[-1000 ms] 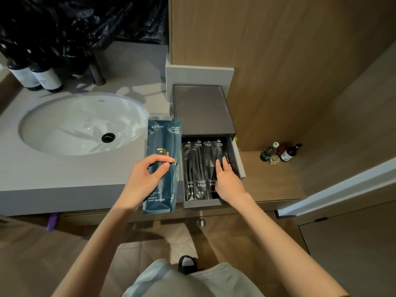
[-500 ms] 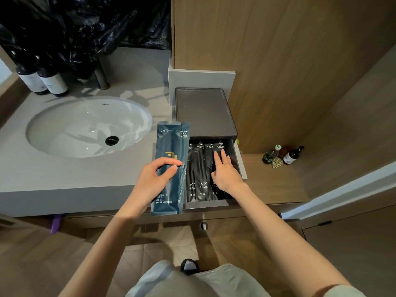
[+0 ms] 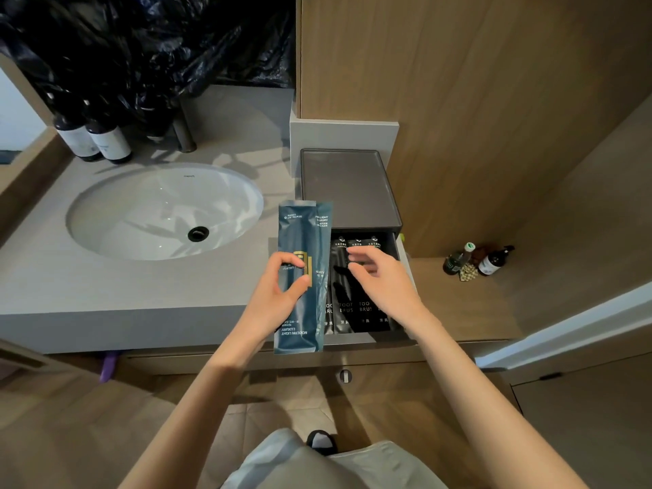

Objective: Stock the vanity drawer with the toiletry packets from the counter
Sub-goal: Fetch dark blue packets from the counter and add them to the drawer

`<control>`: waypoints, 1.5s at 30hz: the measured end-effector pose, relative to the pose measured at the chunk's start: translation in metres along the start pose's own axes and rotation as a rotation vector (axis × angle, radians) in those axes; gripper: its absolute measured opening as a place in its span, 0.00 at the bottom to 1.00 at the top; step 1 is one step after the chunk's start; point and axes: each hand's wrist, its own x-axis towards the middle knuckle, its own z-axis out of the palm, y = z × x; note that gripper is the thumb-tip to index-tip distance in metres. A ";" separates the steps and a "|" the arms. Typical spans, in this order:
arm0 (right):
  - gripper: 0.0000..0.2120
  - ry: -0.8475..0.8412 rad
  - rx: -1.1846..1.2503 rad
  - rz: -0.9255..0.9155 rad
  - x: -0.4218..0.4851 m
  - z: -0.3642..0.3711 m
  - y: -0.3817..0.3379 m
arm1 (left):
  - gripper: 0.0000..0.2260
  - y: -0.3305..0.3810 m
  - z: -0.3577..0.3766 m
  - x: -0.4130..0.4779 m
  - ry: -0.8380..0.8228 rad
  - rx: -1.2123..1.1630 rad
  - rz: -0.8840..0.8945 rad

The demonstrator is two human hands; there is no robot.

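While the left hand [image 3: 278,298] pinches the teal packets [image 3: 303,277] between thumb and fingers [image 3: 287,259], these stand just left of the open drawer [image 3: 367,284]. Right hand [image 3: 384,280] hovers over black toothbrush packets [image 3: 356,305] inside, fingers loosely spread and blurred. Grey tabletop [image 3: 123,294] lies leftward.

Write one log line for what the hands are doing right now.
left hand: holds blue packets beside drawer | right hand: open over black toothbrush packets | blue packets not yet in
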 end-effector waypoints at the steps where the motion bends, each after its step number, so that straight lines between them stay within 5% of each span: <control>1: 0.14 0.011 0.088 0.013 -0.006 0.000 -0.006 | 0.10 -0.001 0.001 0.001 -0.004 -0.006 0.001; 10: 0.07 0.016 0.536 0.198 -0.018 0.005 -0.015 | 0.31 0.003 0.018 0.002 -0.112 -0.085 -0.013; 16: 0.09 0.114 0.568 0.226 -0.017 -0.008 -0.005 | 0.30 -0.007 0.007 0.009 -0.005 -0.159 -0.094; 20: 0.09 0.216 0.629 0.228 -0.017 -0.025 -0.002 | 0.35 -0.009 -0.009 0.010 0.093 -0.076 0.035; 29: 0.07 0.166 0.551 0.164 -0.015 -0.041 -0.004 | 0.18 -0.008 -0.018 0.012 0.020 0.088 0.128; 37: 0.11 -0.160 0.264 0.399 -0.004 -0.032 0.023 | 0.16 -0.007 -0.025 0.007 0.071 0.090 0.089; 41: 0.16 -0.104 0.239 0.434 0.018 -0.009 0.033 | 0.16 -0.009 -0.027 0.001 0.073 0.075 0.066; 45: 0.08 -0.003 0.225 0.426 0.041 0.015 0.031 | 0.16 -0.010 -0.029 -0.006 0.059 0.075 0.053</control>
